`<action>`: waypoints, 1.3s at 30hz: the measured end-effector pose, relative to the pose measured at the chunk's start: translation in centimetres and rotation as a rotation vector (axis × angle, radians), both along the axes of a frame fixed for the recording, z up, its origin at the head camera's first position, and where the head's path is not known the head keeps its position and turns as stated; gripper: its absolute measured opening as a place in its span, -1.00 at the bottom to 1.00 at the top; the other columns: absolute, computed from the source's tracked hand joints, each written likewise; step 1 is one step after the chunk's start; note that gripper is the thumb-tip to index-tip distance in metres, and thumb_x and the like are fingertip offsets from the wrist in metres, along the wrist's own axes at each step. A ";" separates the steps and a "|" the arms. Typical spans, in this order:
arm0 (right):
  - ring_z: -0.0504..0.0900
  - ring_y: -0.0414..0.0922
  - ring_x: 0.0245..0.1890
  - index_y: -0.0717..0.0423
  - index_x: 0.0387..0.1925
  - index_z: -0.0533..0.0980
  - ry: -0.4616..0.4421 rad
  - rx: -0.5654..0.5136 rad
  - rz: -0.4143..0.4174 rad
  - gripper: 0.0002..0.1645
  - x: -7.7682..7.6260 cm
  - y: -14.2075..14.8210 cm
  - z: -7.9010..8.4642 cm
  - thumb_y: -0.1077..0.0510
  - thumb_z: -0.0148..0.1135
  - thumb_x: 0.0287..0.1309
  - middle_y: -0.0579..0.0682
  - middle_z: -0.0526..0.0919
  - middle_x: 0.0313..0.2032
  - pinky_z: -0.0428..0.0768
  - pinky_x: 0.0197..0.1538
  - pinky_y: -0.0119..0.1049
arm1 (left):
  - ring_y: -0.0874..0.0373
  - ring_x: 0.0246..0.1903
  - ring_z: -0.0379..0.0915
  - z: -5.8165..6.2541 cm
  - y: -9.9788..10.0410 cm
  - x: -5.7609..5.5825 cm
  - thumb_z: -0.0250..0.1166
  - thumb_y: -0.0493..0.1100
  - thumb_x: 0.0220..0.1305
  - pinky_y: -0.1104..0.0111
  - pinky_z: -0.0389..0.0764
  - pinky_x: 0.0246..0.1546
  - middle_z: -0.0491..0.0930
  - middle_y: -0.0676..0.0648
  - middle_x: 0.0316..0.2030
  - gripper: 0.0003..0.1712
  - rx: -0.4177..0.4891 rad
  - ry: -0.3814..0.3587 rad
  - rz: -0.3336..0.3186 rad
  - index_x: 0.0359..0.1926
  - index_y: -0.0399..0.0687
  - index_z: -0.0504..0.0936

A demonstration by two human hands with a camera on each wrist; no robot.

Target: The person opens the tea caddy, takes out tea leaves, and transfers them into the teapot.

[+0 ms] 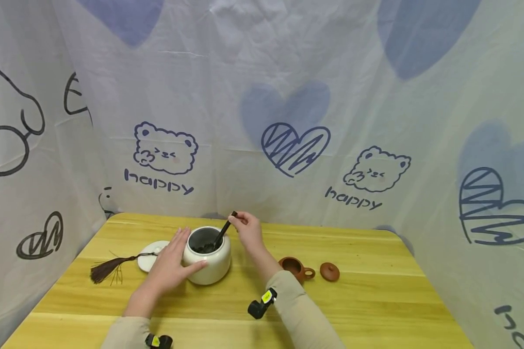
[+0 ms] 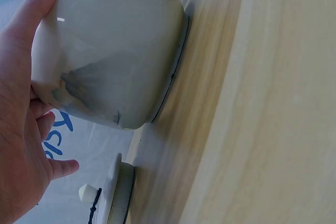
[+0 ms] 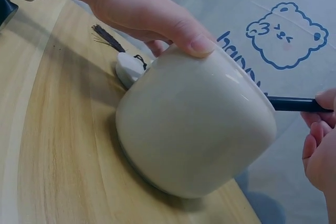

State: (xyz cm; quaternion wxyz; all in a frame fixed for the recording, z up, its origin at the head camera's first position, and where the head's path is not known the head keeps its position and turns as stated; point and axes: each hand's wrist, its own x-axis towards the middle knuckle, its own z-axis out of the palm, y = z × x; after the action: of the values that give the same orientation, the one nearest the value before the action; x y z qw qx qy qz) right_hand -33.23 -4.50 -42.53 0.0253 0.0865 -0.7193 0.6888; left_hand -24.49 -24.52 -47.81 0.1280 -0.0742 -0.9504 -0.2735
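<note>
A cream-white ceramic jar (image 1: 210, 272) stands uncovered on the table, with dark, leaf-like contents (image 1: 204, 249) low inside it. My left hand (image 1: 171, 261) holds the jar from its left side. Its thumb lies across the front near the rim, and a blue-grey painted mark shows on the jar (image 2: 84, 87) in the left wrist view. At the far right of the rim, my right hand (image 1: 249, 231) pinches the upper end of a slim black scoop (image 1: 225, 230). The scoop slants down into the jar, its lower end among the dark contents.
Left of the jar lies its white lid (image 1: 146, 262), with a dark brown tassel (image 1: 106, 270) tied to it. A small reddish-brown clay teapot (image 1: 300, 277) sits beside the right forearm, partly hidden by it. Its round lid (image 1: 329, 272) lies farther right. A printed cloth hangs behind the table.
</note>
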 end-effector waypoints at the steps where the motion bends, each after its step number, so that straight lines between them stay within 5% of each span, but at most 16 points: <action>1: 0.57 -0.18 -0.33 0.48 -0.17 0.57 -0.003 -0.008 -0.005 -0.74 0.4 0.1 0.5 0.29 0.27 0.21 0.32 0.70 -0.21 0.50 -0.31 -0.47 | -0.25 0.51 -0.15 0.0 0.0 0.0 0.27 0.42 0.10 -0.28 0.05 0.40 -0.03 -0.28 0.52 0.22 -0.001 0.000 0.000 0.52 -0.20 -0.02; 4: 0.58 -0.23 -0.34 0.50 -0.17 0.55 0.004 -0.044 -0.022 -0.75 1.4 0.4 1.9 0.31 0.25 0.21 0.32 0.70 -0.21 0.55 -0.25 -0.46 | -0.25 0.51 -0.15 -0.1 0.0 -0.1 0.27 0.43 0.10 -0.27 0.04 0.40 -0.04 -0.28 0.52 0.23 0.001 0.000 0.001 0.52 -0.20 -0.02; 11: 0.60 -0.23 -0.32 0.34 -0.20 0.60 -0.018 -0.101 -0.087 -0.76 -1.2 0.3 -0.8 0.20 0.30 0.20 0.11 0.73 -0.26 0.56 -0.23 -0.44 | -0.25 0.51 -0.15 -0.2 -0.1 -0.2 0.25 0.45 0.10 -0.27 0.04 0.41 -0.04 -0.27 0.52 0.23 0.003 -0.002 0.003 0.52 -0.18 -0.03; 17: 0.48 -0.24 -0.42 0.34 -0.21 0.59 -0.048 -0.164 -0.111 -0.79 -1.6 0.4 -1.1 0.22 0.30 0.20 -0.13 0.62 -0.42 0.48 -0.29 -0.41 | -0.24 0.51 -0.17 -0.1 -0.1 -0.2 0.25 0.45 0.10 -0.26 0.02 0.41 -0.06 -0.26 0.53 0.23 0.003 -0.009 0.002 0.53 -0.17 -0.05; 22: 0.49 -0.27 -0.43 0.33 -0.20 0.60 -0.040 -0.163 -0.125 -0.77 -1.7 0.3 -1.1 0.21 0.30 0.21 -0.12 0.64 -0.41 0.52 -0.25 -0.37 | -0.23 0.52 -0.18 0.0 -0.1 -0.3 0.24 0.45 0.11 -0.25 0.03 0.42 -0.06 -0.26 0.53 0.24 0.001 -0.009 0.001 0.53 -0.17 -0.05; 27: 0.51 -0.31 -0.42 0.31 -0.19 0.63 0.160 -0.009 -0.071 -0.76 -1.0 0.0 -1.2 0.19 0.32 0.19 0.13 0.71 -0.31 0.50 -0.32 -0.53 | -0.23 0.52 -0.18 0.1 -0.1 -0.4 0.25 0.44 0.11 -0.24 0.04 0.42 -0.05 -0.27 0.52 0.23 0.003 -0.008 0.000 0.53 -0.18 -0.04; 32: 0.42 -0.32 -0.46 0.22 -0.19 0.65 0.391 0.260 0.018 -0.78 0.0 -0.6 -1.5 0.16 0.33 0.19 0.14 0.69 -0.36 0.44 -0.39 -0.56 | -0.24 0.51 -0.17 0.0 -0.1 -0.4 0.25 0.44 0.11 -0.24 0.04 0.42 -0.05 -0.26 0.52 0.23 0.007 -0.009 -0.002 0.53 -0.17 -0.05; 39: 0.37 -0.32 -0.49 0.22 -0.18 0.64 0.356 0.388 0.144 -0.79 0.5 -0.6 -2.4 0.16 0.30 0.22 0.10 0.68 -0.37 0.37 -0.42 -0.56 | -0.24 0.51 -0.16 -0.2 -0.1 -0.3 0.25 0.45 0.10 -0.24 0.05 0.41 -0.03 -0.27 0.52 0.23 0.002 -0.009 0.000 0.53 -0.18 -0.03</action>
State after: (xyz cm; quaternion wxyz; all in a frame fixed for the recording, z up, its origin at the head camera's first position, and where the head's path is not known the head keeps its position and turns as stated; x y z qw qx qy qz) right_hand -32.76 -5.11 -44.89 0.0850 0.2604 -0.8140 0.5122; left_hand -24.76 -24.64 -48.02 0.1240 -0.0727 -0.9507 -0.2747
